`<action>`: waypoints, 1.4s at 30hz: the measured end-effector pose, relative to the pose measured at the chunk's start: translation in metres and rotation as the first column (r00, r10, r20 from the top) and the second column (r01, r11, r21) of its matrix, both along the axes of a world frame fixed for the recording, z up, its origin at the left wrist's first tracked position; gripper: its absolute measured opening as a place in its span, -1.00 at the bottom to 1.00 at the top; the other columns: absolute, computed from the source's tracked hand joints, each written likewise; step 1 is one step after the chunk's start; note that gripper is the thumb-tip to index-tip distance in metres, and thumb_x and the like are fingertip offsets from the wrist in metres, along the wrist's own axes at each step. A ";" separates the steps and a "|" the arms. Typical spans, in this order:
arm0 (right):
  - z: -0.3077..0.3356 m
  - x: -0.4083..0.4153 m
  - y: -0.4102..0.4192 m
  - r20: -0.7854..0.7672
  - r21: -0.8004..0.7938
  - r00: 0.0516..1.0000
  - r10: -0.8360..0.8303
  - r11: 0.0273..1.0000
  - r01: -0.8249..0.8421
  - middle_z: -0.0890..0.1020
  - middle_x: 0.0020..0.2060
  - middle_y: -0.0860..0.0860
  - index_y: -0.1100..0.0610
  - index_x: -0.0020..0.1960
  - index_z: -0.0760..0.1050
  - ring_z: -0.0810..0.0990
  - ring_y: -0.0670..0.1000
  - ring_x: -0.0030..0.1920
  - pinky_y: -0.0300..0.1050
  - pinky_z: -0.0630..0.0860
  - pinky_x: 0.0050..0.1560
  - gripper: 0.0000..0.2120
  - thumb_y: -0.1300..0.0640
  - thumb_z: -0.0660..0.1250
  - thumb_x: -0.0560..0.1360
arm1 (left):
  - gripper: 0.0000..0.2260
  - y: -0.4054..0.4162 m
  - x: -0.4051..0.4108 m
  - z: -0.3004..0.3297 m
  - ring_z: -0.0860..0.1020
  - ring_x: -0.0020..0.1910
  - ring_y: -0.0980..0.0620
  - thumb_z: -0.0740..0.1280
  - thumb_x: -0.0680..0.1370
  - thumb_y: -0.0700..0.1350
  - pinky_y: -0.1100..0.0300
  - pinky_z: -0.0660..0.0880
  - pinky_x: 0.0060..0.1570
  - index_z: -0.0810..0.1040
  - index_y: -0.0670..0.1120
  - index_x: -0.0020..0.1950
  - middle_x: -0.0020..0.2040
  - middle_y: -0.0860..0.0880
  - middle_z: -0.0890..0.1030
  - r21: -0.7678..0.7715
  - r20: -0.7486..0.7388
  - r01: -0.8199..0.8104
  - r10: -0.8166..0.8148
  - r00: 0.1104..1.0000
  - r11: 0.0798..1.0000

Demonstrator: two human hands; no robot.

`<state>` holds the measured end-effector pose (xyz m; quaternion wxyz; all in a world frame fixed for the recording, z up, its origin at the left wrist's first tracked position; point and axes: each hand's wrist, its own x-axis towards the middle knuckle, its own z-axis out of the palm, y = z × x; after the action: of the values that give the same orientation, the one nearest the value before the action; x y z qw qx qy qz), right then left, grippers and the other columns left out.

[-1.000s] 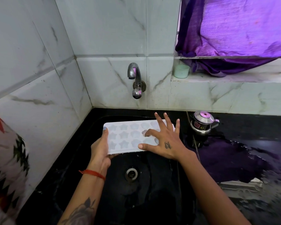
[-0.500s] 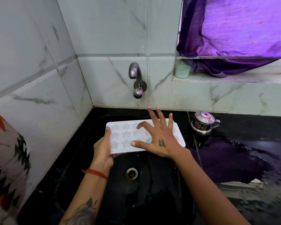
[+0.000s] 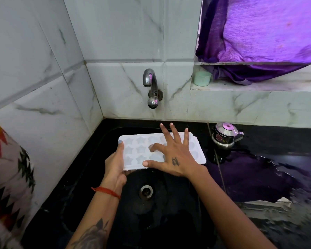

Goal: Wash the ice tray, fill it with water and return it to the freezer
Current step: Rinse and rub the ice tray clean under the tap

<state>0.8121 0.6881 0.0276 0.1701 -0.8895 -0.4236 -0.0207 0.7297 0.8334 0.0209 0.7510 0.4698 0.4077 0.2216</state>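
Two hands worked a white ice tray point(image 3: 196, 150) over the black sink point(image 3: 101, 177), below the dry tap point(image 3: 150, 83) at twelve o'clock: left hand point(image 3: 115, 162) gripping its nine o'clock edge, right hand point(image 3: 172, 155) spread, rubbing the moulds; washing seemed underway, water needed next.

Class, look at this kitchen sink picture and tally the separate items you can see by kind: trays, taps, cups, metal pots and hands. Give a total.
Ice tray: 1
Tap: 1
Green cup: 1
Steel pot: 1
Hands: 2, left hand and right hand
Total: 6
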 end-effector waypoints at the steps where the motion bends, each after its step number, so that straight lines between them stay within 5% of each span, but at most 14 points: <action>1: 0.000 0.000 0.000 0.003 -0.005 1.000 -0.003 1.000 0.003 -0.15 0.55 0.02 -0.25 0.17 0.44 -0.36 0.10 0.51 0.36 -0.44 0.34 -0.23 -0.61 -0.12 0.19 | -0.70 0.000 0.000 0.000 0.63 -0.20 -0.08 0.28 0.56 0.11 0.08 0.54 -0.30 0.56 -0.12 0.02 -0.13 -0.10 0.65 0.000 0.000 0.000 0.000 1.000 1.000; 17: 0.004 -0.001 0.001 -0.023 -0.029 1.000 -0.011 1.000 0.011 -0.18 0.55 0.01 -0.26 0.21 0.42 -0.37 0.10 0.50 0.36 -0.44 0.34 -0.18 -0.62 -0.16 0.16 | -0.73 -0.001 -0.001 0.006 0.62 -0.26 -0.05 0.27 0.57 0.09 0.17 0.57 -0.43 0.55 -0.10 -0.12 -0.18 -0.08 0.64 0.011 0.003 -0.003 0.003 1.000 1.000; 30: -0.001 0.000 -0.001 0.005 0.008 1.000 -0.005 1.000 0.005 -0.15 0.55 0.00 -0.25 0.15 0.44 -0.36 0.10 0.50 0.37 -0.42 0.34 -0.29 -0.58 -0.12 0.22 | -0.68 -0.001 -0.003 0.006 0.63 -0.22 -0.06 0.27 0.57 0.10 0.12 0.54 -0.35 0.55 -0.13 0.09 -0.13 -0.09 0.65 0.006 -0.008 -0.008 0.008 1.000 1.000; 42: 0.001 -0.002 -0.003 0.034 -0.033 0.999 -0.042 0.998 0.043 -0.17 0.55 0.01 -0.24 0.18 0.43 -0.36 0.11 0.50 0.39 -0.42 0.33 -0.19 -0.60 -0.22 0.17 | -0.69 -0.001 -0.002 0.007 0.62 -0.23 -0.06 0.27 0.57 0.11 0.12 0.55 -0.38 0.55 -0.13 0.06 -0.14 -0.09 0.64 0.012 -0.007 -0.005 0.005 1.000 1.000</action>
<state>0.8097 0.6855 0.0288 0.1474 -0.9007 -0.4075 -0.0319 0.7272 0.8320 0.0277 0.7462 0.4741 0.4100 0.2242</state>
